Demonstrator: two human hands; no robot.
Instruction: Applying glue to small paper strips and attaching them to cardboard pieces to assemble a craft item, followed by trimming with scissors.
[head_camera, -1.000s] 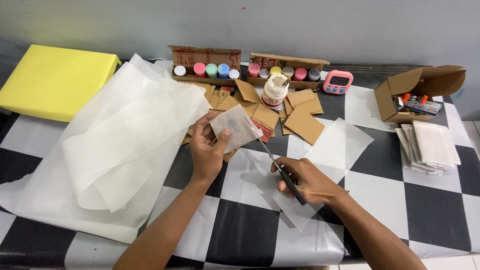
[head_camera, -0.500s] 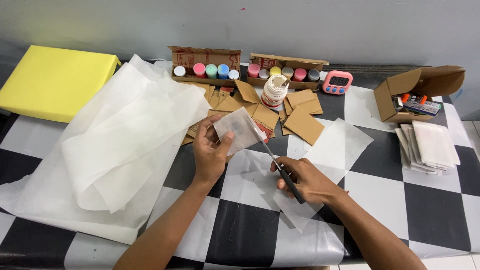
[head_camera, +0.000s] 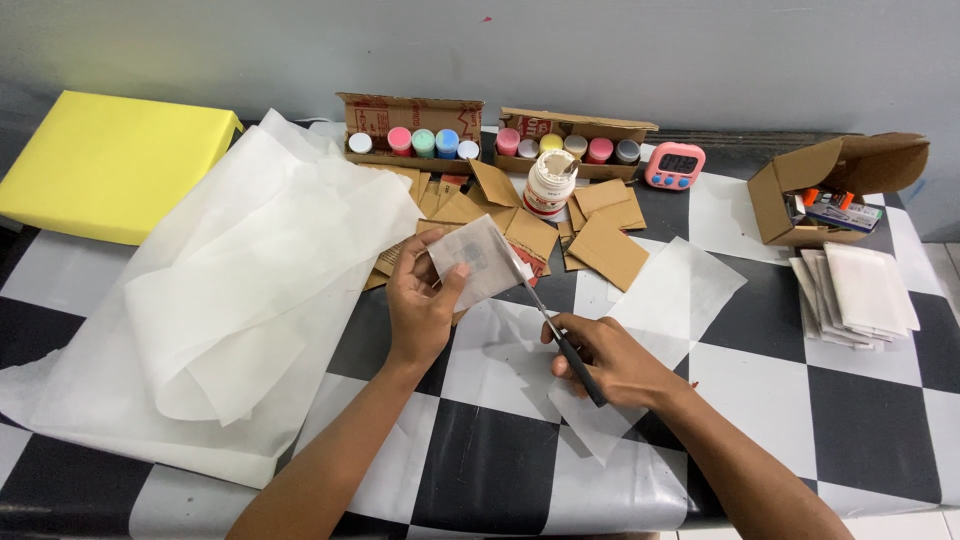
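Note:
My left hand (head_camera: 420, 305) holds up a small square of translucent white paper (head_camera: 480, 262) over a piece of brown cardboard, above the checkered table. My right hand (head_camera: 610, 358) grips black-handled scissors (head_camera: 555, 335). Their blades reach up to the paper's right edge. Loose offcuts of the same thin paper (head_camera: 675, 295) lie flat under and beside my right hand.
A big crumpled sheet of white tissue paper (head_camera: 220, 300) covers the left of the table. A yellow block (head_camera: 110, 165) sits far left. Behind are two cardboard trays of paint pots (head_camera: 415, 140), a glue bottle (head_camera: 550, 185), cardboard pieces (head_camera: 610, 245), a pink timer (head_camera: 673, 165), an open box (head_camera: 820, 195) and stacked white packets (head_camera: 860, 290).
The scissors have crept a little further along the paper's right edge. Both hands stay nearly where they were.

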